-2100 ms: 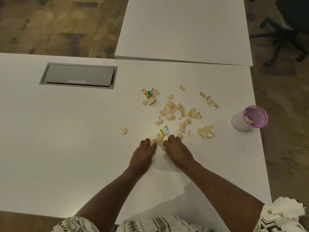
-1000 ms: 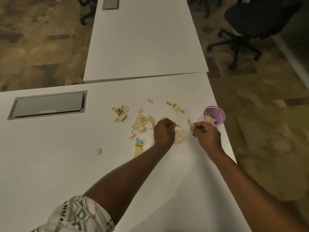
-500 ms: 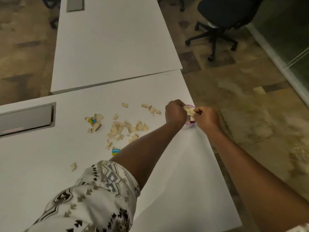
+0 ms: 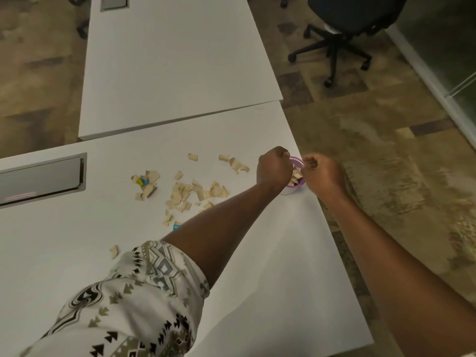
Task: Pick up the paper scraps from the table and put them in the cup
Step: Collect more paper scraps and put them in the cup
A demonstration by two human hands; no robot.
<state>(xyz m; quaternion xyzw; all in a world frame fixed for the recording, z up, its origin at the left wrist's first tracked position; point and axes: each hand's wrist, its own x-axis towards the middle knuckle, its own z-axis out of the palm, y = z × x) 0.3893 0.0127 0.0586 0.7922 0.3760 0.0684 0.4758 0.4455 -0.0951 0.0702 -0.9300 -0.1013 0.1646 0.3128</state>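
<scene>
Flanking the cup (image 4: 296, 159) of paper scraps (image 4: 295, 177), left hand (image 4: 274, 170) and right hand (image 4: 322, 174) curl.

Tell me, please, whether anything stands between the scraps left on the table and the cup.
Only the person's left hand and forearm, which lie between the scraps and the cup. Nothing else on the table blocks that path.

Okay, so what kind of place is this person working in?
Most likely an office or meeting room: white tables pushed together, a cable hatch set into the tabletop, and a wheeled office chair on patterned carpet.
</scene>
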